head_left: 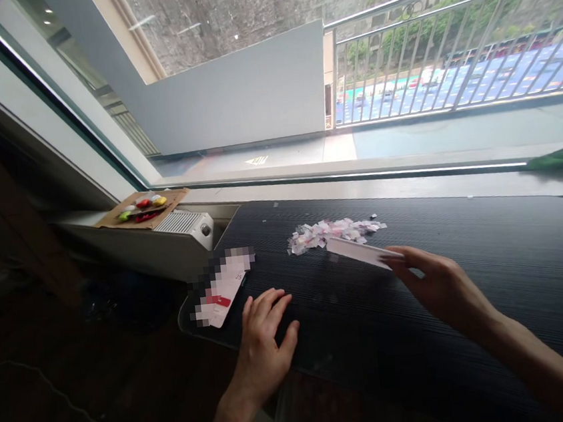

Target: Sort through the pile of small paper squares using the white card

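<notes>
Pinching white card (pixel 361 251), right hand (pixel 440 288), long axis aimed left at scraps (pixel 334 232), left hand (pixel 265 340) flat open

Dark grooved table top (pixel 493 262), rounded corner at left. Heap of tiny pink-white paper scraps (pixel 331 232) sat near far edge, few strays around. White card with red patch (pixel 222 291) lay at left edge, print blurred. Left hand (pixel 265 340) rested flat just beside it.
</notes>
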The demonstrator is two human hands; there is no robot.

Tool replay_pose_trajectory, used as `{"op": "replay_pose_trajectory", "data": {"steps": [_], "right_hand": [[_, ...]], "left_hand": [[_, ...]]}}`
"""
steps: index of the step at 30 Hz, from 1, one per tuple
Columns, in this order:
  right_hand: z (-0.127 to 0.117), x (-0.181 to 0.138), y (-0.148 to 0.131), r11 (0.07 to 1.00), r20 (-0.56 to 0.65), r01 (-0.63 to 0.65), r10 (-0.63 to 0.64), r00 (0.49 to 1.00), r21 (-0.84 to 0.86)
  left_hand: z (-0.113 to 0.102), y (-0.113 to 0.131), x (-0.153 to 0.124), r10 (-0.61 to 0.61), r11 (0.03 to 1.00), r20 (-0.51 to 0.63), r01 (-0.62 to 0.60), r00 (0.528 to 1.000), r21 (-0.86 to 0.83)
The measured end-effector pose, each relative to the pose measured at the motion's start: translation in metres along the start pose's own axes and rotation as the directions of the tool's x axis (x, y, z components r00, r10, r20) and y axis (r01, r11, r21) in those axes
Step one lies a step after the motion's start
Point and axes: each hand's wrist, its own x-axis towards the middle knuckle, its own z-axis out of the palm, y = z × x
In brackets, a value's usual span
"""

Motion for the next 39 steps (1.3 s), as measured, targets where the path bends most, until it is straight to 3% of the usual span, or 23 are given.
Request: {"op": "replay_pose_trajectory", "data": {"steps": [4, 7, 10, 14, 17, 23, 34, 39], "right_hand": [[-0.007, -0.022, -0.016, 0.998, 0.14, -0.006, -0.003, 0.99, 0.067], [-0.019, -0.04, -0.023, 0.988, 0.248, -0.093, 0.06, 0.967, 0.124], [-0.028, -0.041, -0.014, 0.959, 0.283, -0.247, 0.2, 0.938, 0.14], [-0.026, -0.025, 0.01, 0.872, 0.356, -0.454, 0.372, 0.858, 0.184], [-0.019, -0.021, 0.013, 0.832, 0.356, -0.52, 0.434, 0.828, 0.193], [-0.012, -0.035, -0.006, 0.807, 0.482, -0.519, 0.349, 0.804, 0.281], [-0.013, -0.046, -0.023, 0.767, 0.584, -0.587, 0.359, 0.728, 0.26], [-0.014, -0.048, -0.021, 0.728, 0.698, -0.633, 0.307, 0.646, 0.265]], "left_hand": [[0.003, 0.002, -0.005, 0.01, 1.0, -0.01, -0.009, 1.0, 0.015], [0.003, 0.003, -0.007, 0.021, 0.999, -0.015, -0.021, 1.0, 0.03], [0.003, 0.005, -0.005, 0.026, 0.999, -0.029, -0.025, 0.999, 0.044], [0.002, 0.008, -0.004, 0.023, 0.999, -0.034, -0.021, 0.999, 0.048], [0.001, 0.01, -0.004, 0.024, 0.998, -0.029, -0.023, 0.999, 0.055], [0.002, 0.01, -0.005, 0.018, 0.998, -0.034, -0.015, 0.999, 0.062], [0.001, 0.011, -0.004, -0.002, 0.998, -0.019, 0.003, 1.0, 0.057], [0.0, 0.011, -0.003, -0.001, 0.999, -0.013, 0.002, 1.0, 0.053]]}}
